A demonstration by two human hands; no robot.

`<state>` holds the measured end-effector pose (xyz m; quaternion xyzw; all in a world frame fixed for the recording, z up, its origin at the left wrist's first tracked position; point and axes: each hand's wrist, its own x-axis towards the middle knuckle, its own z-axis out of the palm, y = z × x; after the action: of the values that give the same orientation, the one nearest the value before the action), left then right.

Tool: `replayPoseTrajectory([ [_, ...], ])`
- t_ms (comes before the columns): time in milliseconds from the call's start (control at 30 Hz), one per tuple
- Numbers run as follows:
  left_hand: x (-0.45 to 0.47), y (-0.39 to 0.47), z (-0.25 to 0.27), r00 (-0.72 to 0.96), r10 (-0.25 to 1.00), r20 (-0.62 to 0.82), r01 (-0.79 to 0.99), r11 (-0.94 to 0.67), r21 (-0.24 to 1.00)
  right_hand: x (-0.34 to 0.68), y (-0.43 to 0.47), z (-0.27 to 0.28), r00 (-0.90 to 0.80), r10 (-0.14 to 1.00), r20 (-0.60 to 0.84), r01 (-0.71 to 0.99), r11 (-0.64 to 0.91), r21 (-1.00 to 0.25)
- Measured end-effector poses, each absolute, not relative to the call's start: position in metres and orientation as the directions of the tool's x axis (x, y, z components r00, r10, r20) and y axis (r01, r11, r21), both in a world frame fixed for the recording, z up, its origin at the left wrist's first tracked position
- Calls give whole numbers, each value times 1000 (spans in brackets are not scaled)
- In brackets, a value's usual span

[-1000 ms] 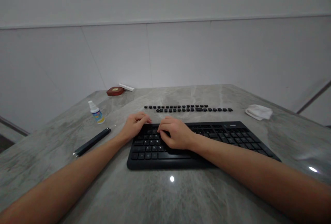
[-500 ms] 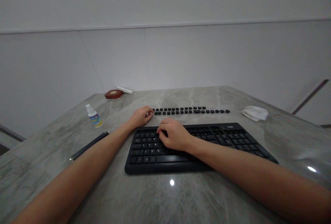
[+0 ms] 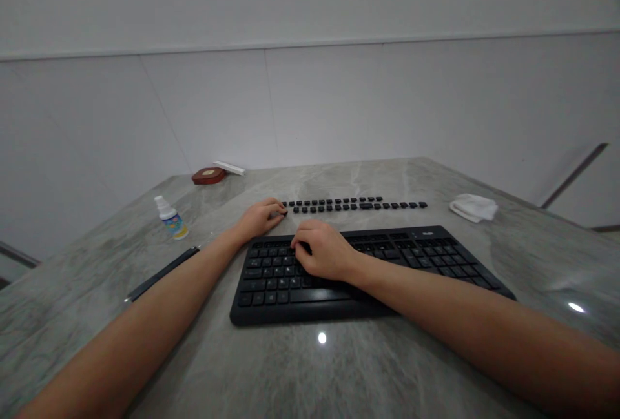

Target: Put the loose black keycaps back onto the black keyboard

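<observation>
A black keyboard (image 3: 320, 295) lies on the marbled table, its upper rows bare of caps in places. Behind it, loose black keycaps (image 3: 367, 206) stand in two rows. At the left end of these rows, my left hand (image 3: 261, 219) pinches a keycap (image 3: 284, 214) between thumb and fingers, close to the table. My right hand (image 3: 322, 251) rests over the left-middle keys with its fingers curled in. Whatever those fingertips hold, if anything, is hidden behind the hand.
A spray bottle (image 3: 171, 219) stands at the left, with a dark slim tool (image 3: 162, 274) lying nearer to me. Far left are a reddish-brown case (image 3: 208, 176) and a white strip (image 3: 229, 168). A folded white cloth (image 3: 473, 207) lies at the right.
My left fingers have drawn a keycap slightly away from the left end of the nearer row. My right hand stays over the same keys; the whole view has shifted a little.
</observation>
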<state>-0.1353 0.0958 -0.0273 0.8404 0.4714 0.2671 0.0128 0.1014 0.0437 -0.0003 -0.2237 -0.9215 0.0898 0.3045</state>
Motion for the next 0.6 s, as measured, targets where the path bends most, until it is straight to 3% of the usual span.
replayPoseTrajectory([
  [167, -136, 88, -14, 317, 855, 409, 795, -475, 377, 101, 44, 1, -663, 531, 528, 396, 847, -354],
  [367, -115, 39, 11, 191, 895, 402, 747, -398, 532, 100, 51, 4, -511, 737, 443, 463, 670, -581],
  [500, -91, 2, 5, 359, 775, 521, 680, -599, 422, 100, 52, 4, -501, 748, 436, 452, 656, -605],
  [600, -84, -5, 0, 467, 730, 499, 649, -666, 367, 101, 51, 4, -514, 739, 437, 444, 664, -601],
])
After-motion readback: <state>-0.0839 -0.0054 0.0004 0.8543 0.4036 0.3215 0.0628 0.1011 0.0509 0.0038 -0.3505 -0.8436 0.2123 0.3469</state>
